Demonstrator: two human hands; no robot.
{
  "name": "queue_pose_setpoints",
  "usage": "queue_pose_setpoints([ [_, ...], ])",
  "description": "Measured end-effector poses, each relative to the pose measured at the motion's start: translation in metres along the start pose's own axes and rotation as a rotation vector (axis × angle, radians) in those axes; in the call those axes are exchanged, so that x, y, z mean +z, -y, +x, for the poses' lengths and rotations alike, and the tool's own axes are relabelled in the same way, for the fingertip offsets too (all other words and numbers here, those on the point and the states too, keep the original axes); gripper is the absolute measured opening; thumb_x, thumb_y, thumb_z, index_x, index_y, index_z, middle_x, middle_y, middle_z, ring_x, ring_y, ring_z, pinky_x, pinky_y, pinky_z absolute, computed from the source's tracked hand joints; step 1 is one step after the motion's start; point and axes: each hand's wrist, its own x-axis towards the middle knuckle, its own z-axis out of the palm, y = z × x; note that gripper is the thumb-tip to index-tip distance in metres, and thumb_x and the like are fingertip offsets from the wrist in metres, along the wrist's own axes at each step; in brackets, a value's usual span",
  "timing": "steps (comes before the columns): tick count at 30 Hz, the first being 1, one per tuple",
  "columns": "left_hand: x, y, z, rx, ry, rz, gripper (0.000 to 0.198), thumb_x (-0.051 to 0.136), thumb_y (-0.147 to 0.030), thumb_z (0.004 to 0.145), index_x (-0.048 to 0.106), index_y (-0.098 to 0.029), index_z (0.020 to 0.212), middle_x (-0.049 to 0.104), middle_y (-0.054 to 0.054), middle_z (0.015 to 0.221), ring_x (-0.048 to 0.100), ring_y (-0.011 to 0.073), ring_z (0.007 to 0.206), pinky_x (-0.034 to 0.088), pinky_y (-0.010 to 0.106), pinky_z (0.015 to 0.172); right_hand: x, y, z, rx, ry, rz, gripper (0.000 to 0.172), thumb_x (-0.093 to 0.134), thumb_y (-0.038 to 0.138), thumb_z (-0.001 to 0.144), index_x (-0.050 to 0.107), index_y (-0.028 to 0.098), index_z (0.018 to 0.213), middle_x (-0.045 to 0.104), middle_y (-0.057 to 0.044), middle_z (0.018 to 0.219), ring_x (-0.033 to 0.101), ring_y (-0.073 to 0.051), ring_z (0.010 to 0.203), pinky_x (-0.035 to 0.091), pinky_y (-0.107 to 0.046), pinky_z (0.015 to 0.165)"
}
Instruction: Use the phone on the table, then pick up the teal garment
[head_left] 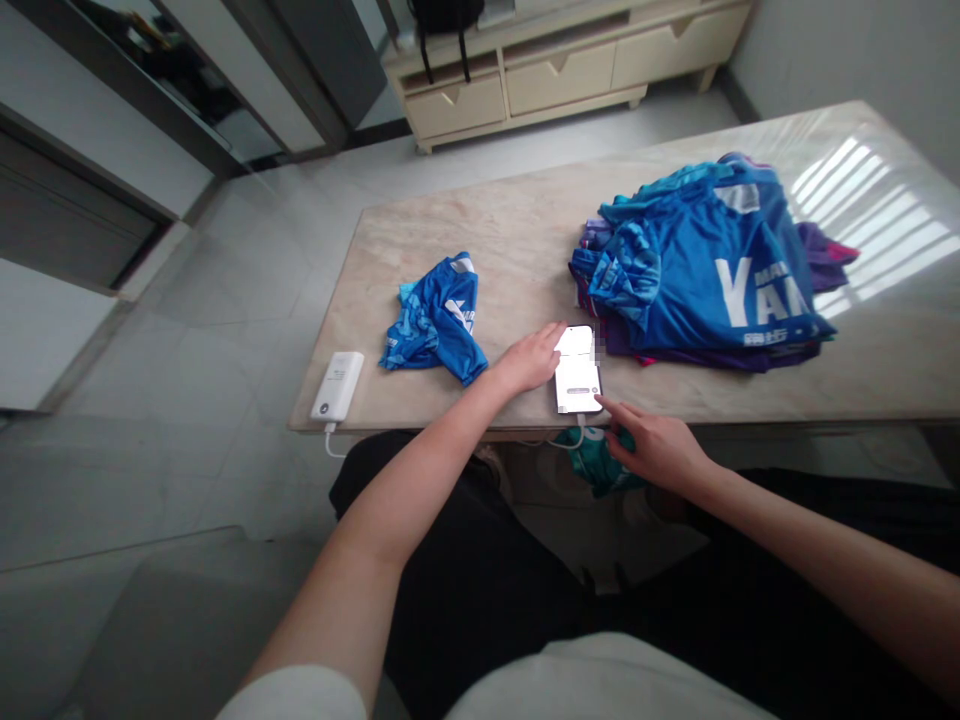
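Observation:
A smartphone with a lit white screen lies flat near the table's front edge, a white cable plugged into its lower end. My left hand rests at its left side, fingers stretched out and touching the upper left edge. My right hand is at the phone's lower right corner, index finger extended onto or just over the screen; the other fingers are loosely bent with nothing in them. Left of the phone lies a folded blue jersey. To the right is a pile of jerseys, blue with white lettering on top.
A white power bank with a cable stands at the left end of the marble-look table. Some teal cloth shows below the front edge. Beyond the table is a cream cabinet with drawers.

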Motion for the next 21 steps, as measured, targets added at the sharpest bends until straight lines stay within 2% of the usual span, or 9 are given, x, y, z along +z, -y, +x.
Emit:
queue_pose_setpoints([
  [10,-0.0062,-0.0041,-0.0032,0.015,0.025,-0.007,0.066,0.041,-0.028,0.097,0.030,-0.004,0.158,0.034,0.017,0.165,0.032,0.0229,0.154,0.025,0.033,0.127,0.0016,-0.0014,0.0001,-0.006,-0.007,0.013,0.059,0.048,0.036,0.097,0.043,0.024,0.155,0.074,-0.005,0.118,0.071,-0.021,0.078,0.041,-0.030,0.058],
  [16,-0.0063,-0.0018,-0.0062,0.049,0.035,0.002,0.084,0.059,-0.042,0.089,0.025,-0.012,0.160,0.031,0.016,0.167,0.031,0.0269,0.154,0.029,0.038,0.125,0.0017,-0.0022,0.0003,0.006,-0.003,0.006,0.059,0.047,0.038,0.097,0.044,0.025,0.155,0.076,-0.006,0.114,0.071,-0.021,0.078,0.038,-0.029,0.056],
  [18,-0.0053,-0.0011,-0.0057,0.046,0.031,0.009,0.085,0.060,-0.040,0.087,0.025,-0.012,0.160,0.031,0.017,0.167,0.032,0.0273,0.154,0.030,0.038,0.125,0.0016,-0.0021,0.0004,0.006,0.003,0.005,0.059,0.047,0.038,0.098,0.044,0.025,0.155,0.075,-0.005,0.114,0.071,-0.021,0.078,0.038,-0.029,0.056],
  [21,-0.0031,-0.0010,-0.0033,0.013,0.020,0.020,0.073,0.050,-0.027,0.092,0.028,-0.006,0.158,0.033,0.018,0.166,0.034,0.0246,0.153,0.028,0.034,0.126,0.0007,-0.0015,0.0004,0.001,0.006,0.014,0.060,0.048,0.037,0.097,0.043,0.025,0.155,0.075,-0.005,0.117,0.071,-0.021,0.080,0.039,-0.029,0.057],
])
